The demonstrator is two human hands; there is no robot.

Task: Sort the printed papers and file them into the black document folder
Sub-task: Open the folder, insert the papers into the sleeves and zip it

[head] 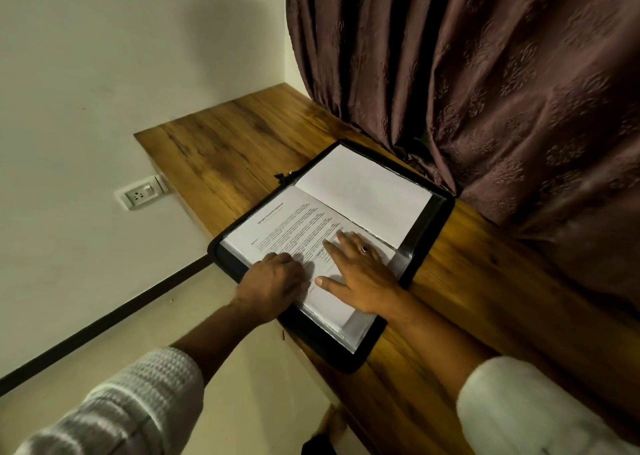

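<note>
**Filing step, head view.** We judged the step in hand to be seating a sheet in its place. The printed paper already lay on the near leaf of the open black document folder, and both hands were on it. We could not tell whether the sheet sat inside a clear pocket or only on top of one.

At far left, a wall socket sat below the edge of the wooden desk.

The left hand rested near the sheet's left margin, knuckles up and fingers bent under. Its fingertips were hidden, so we could not tell whether it pinched the paper's edge or merely pressed on it.

The right hand lay flat on the lower part of the same sheet, fingers straight and spread and thumb splayed towards the left hand. It held nothing and wore a ring.

Beyond the right hand, a blank sheet covered the far leaf. The folder lay on the desk with its far corner touching the curtain.

The next move, in our judgement, called for smoothing the sheet square to the leaf. One palm would have to keep it pinned so that the glossy plastic did not let it slide or crease. After that a leaf could be turned for a further paper, though none lay in view outside the folder.
</note>
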